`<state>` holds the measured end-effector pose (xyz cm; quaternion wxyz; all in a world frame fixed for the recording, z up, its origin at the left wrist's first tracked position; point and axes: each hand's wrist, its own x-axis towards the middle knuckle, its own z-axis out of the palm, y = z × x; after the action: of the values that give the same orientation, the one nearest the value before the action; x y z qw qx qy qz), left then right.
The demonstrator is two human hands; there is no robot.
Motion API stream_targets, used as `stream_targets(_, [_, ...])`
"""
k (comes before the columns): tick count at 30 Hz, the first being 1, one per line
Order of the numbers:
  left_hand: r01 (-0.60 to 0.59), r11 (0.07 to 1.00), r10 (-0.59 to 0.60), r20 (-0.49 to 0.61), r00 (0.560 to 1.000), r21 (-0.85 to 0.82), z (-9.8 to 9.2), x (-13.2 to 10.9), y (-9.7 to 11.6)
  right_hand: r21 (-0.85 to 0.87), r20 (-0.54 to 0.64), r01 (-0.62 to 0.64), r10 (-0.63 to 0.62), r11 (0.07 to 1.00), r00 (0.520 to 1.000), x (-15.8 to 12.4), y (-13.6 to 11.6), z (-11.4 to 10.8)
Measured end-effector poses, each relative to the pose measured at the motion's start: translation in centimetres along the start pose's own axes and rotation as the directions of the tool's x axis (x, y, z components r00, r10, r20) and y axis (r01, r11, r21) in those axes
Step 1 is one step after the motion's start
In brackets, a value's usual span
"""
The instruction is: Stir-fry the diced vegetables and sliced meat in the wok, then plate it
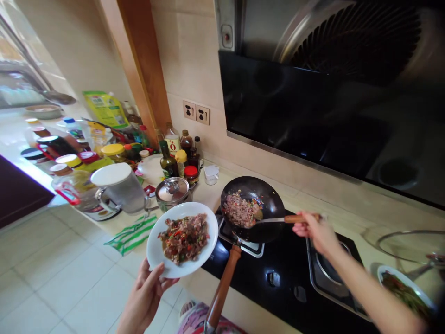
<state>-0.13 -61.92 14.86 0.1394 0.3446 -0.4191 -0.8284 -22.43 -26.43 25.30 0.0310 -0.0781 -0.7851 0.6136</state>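
Note:
My left hand (150,286) grips the rim of a white plate (153,253), thumb on top and fingers underneath. Chopped meat with red chili pieces (186,239) lies on the plate. My right hand (314,232) is closed round the wooden handle of a spatula (294,219). The metal end of the spatula reaches into a black wok (271,195) and touches more chopped meat (239,208) there. On the left burner sits the wok, its wooden handle (225,278) pointing toward me. The plate is held to the left of the wok, above the counter edge.
A lidded pot (173,190), a plastic pitcher (120,188) and several bottles and jars (168,160) crowd the counter at left. A green-striped cloth (130,234) lies near the edge. At right are a glass lid (399,246) and a dish of green food (405,292). A range hood (313,125) hangs above.

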Motion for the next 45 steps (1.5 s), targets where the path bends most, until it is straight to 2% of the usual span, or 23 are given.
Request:
stream_targets(1, [0.0,1.0,0.0,-0.004,1.0,0.003,0.0,0.1,0.2,0.135,-0.016,-0.077,0.079,0.988,0.997,-1.1,2.4,0.4])
stream_targets(3, [-0.01,1.0,0.01,0.0,1.0,0.018,0.3,0.4,0.6,0.295,-0.032,-0.111,0.126,0.949,0.991,-2.9,6.1,1.0])
stream_targets(5, [-0.027,0.999,0.026,0.014,1.0,0.041,0.7,0.7,1.1,0.374,-0.047,-0.102,0.128,0.922,0.991,-3.8,7.8,1.3])
stream_targets(8, [-0.052,0.995,0.047,0.064,0.997,0.08,1.8,1.2,1.7,0.431,-0.078,-0.114,0.163,0.895,0.984,-3.7,7.4,0.5])
stream_targets(12, [-0.073,0.992,0.061,0.111,0.992,0.103,3.5,1.9,2.1,0.46,-0.122,-0.104,0.179,0.882,0.976,-3.4,6.1,-1.8])
stream_targets(20, [-0.043,0.992,0.016,0.209,0.978,0.121,6.9,3.0,1.5,0.483,-0.162,-0.071,0.169,0.873,0.972,-3.6,7.3,-3.4])
stream_targets(24, [-0.038,0.988,0.002,0.231,0.973,0.15,9.7,3.7,1.0,0.427,-0.19,-0.018,0.109,0.904,0.976,-2.9,4.6,-5.9])
stream_targets(28, [-0.02,0.989,-0.026,0.303,0.953,0.148,13.2,4.2,0.0,0.351,-0.183,0.034,0.033,0.936,0.983,-2.2,-0.7,-8.8])
stream_targets(31, [-0.002,0.991,-0.05,0.383,0.923,0.134,15.8,4.6,-1.5,0.26,-0.154,0.076,-0.036,0.963,0.987,-1.9,-4.0,-10.1])
stream_targets(35, [0.032,0.992,-0.086,0.465,0.881,0.124,18.3,4.8,-3.5,0.11,-0.042,0.141,-0.137,0.984,0.99,-2.0,-5.6,-10.1])
stream_targets(39, [0.066,0.988,-0.127,0.485,0.865,0.142,19.4,4.6,-4.6,-0.081,0.135,0.165,-0.153,0.983,0.979,-2.7,-6.1,-9.4])
stream_targets(41, [0.048,0.985,-0.124,0.488,0.864,0.164,19.6,4.6,-4.8,-0.174,0.171,0.224,-0.194,0.959,0.966,-3.1,-6.7,-9.0])
stream_targets(45, [0.024,0.98,-0.119,0.49,0.863,0.196,19.8,4.7,-4.6,-0.298,0.182,0.407,-0.367,0.863,0.912,-3.8,-7.9,-8.6])
